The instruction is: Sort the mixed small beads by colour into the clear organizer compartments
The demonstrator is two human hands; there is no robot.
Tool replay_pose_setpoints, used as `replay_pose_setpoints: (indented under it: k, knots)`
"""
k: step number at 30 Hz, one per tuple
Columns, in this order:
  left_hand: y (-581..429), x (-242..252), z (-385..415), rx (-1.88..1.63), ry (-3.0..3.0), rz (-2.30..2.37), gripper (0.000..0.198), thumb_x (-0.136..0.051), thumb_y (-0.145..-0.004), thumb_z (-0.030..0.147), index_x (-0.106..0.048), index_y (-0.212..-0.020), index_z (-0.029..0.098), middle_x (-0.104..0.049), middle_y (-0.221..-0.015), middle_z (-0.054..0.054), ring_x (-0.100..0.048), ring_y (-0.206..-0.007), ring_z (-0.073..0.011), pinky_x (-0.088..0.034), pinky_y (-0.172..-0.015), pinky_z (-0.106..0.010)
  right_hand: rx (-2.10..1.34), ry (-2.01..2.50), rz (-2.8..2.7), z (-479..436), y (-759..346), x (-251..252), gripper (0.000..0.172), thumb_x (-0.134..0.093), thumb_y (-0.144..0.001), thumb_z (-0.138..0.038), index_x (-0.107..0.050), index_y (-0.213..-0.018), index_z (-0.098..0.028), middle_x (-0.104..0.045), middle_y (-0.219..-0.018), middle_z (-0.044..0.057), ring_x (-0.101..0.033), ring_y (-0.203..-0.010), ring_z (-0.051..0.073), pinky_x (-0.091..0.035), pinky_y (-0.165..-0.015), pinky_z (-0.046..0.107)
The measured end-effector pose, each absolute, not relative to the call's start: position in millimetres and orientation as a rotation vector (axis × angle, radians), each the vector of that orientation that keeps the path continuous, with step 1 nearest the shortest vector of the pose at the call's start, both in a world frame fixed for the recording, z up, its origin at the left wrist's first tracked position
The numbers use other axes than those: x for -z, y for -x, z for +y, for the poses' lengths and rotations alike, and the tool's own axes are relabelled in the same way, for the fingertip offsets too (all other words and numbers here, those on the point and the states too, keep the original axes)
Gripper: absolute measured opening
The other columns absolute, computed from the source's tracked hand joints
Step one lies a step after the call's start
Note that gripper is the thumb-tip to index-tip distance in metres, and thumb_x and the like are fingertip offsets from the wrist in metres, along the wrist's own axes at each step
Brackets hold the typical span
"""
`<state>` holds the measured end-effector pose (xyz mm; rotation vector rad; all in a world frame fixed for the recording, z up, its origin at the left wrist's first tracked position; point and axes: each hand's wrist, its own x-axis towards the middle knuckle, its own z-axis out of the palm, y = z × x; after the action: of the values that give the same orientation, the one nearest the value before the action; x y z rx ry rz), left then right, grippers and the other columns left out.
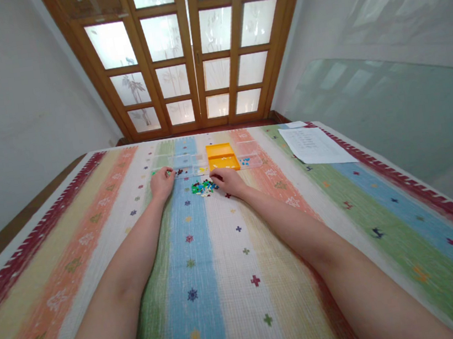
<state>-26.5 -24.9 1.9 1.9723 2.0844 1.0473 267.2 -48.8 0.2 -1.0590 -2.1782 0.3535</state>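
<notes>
My left hand [162,184] is over a clear plastic box at the left, thumb and fingertips pinched together beside some dark red pieces [181,172]. A few green bits show by its fingers. At the right edge of a mixed pile of small coloured pieces [201,188], my right hand [229,182] has its fingers drawn together. Whatever either hand pinches is too small to make out. Behind the pile stands an opened yellow box [221,150] with pale pieces in its near half. Yellow pieces [202,170] lie to its left, and blue pieces [245,161] are in a clear box [256,159] to its right.
A striped cloth [231,269] covers the table. Printed paper sheets [316,145] lie at the far right, with a dark pen-like item [298,159] by their left edge. A wooden glass-paned door [195,57] stands beyond the table, between pale walls.
</notes>
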Motion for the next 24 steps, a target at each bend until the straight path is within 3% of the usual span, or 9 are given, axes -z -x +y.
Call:
replay_pose_setpoints:
  k: [8,24]
  knots:
    - [4.0,-0.9,-37.1,-0.738,-2.346,1.591,0.024,-0.058,-0.089,0.034,-0.077,-0.099,0.024,-0.064,-0.070,-0.002,-0.058,-0.068,-0.0196,-0.038,-0.066,-0.030,-0.329,1.072,-2.175,-46.2,-268.0,2.2,0.016,-0.057,-0.097,-0.023,-0.073,-0.100,-0.022,-0.075,-0.096,0.005,-0.066,-0.087,0.019,-0.046,-0.079,0.029]
    - [5.4,-1.3,-40.6,-0.656,-2.357,1.361,0.025,-0.061,-0.087,0.038,-0.078,-0.097,0.023,-0.056,-0.063,0.002,-0.050,-0.061,-0.0149,-0.033,-0.061,-0.026,-0.316,1.064,-2.183,-45.0,-269.5,3.5,0.016,-0.058,-0.097,-0.023,-0.073,-0.101,-0.022,-0.076,-0.099,0.005,-0.067,-0.090,0.019,-0.046,-0.081,0.028]
